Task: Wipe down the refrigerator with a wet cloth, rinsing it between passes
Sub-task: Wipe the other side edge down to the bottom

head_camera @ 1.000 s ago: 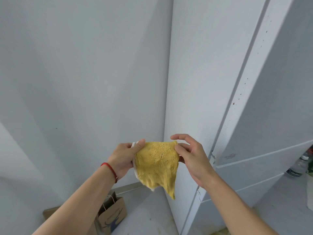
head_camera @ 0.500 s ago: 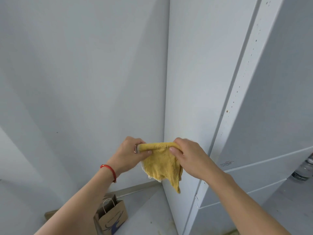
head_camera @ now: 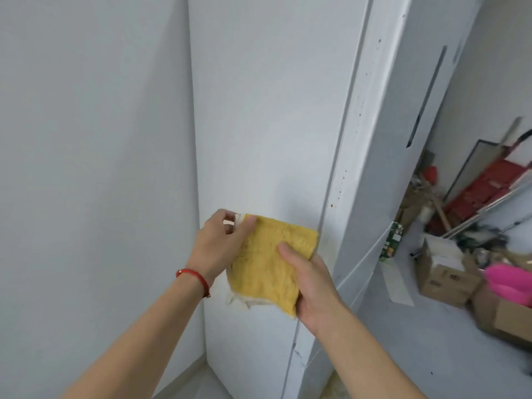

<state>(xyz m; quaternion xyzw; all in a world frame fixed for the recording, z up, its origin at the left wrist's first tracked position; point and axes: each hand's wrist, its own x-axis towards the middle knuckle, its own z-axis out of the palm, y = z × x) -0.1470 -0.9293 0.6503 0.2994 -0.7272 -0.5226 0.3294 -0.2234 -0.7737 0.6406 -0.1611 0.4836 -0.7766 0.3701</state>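
Note:
A tall white refrigerator [head_camera: 259, 116] stands in a corner, its side panel facing me and its door edge dotted with small dark specks. I hold a folded yellow cloth [head_camera: 267, 263] with a white underside in front of that side panel. My left hand [head_camera: 221, 246], with a red cord on the wrist, pinches the cloth's upper left corner. My right hand [head_camera: 311, 280] grips the cloth's right side, thumb on top. Whether the cloth touches the panel is unclear.
A white wall [head_camera: 95, 168] closes the left side. To the right of the fridge the floor holds cardboard boxes [head_camera: 443, 272], a pink basin [head_camera: 509, 280], red items [head_camera: 486, 191] and poles leaning against the wall.
The cloth went from stretched between both hands to folded into a thicker pad. My view swung to the right, bringing the clutter beside the fridge into sight.

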